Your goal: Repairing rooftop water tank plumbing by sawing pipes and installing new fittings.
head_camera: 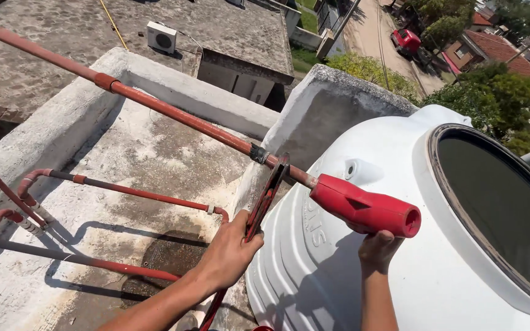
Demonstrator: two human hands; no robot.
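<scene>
the red valve fitting (366,210) sits on the end of the long red pipe (179,116), just above the sloped shoulder of the white water tank (363,282). the right hand (376,248) is under the fitting, fingers curled up against its underside; how firmly it grips cannot be told. just left of the fitting, a red pipe wrench (264,202) bites the pipe, its handle slanting down. the left hand (231,251) is closed around that handle, beside the tank's wall. the tank's round dark opening (498,208) lies right of the fitting. left of the tank, thinner red pipes (118,190) run over the stained concrete roof (124,159), inside a low white parapet (185,86).
</scene>
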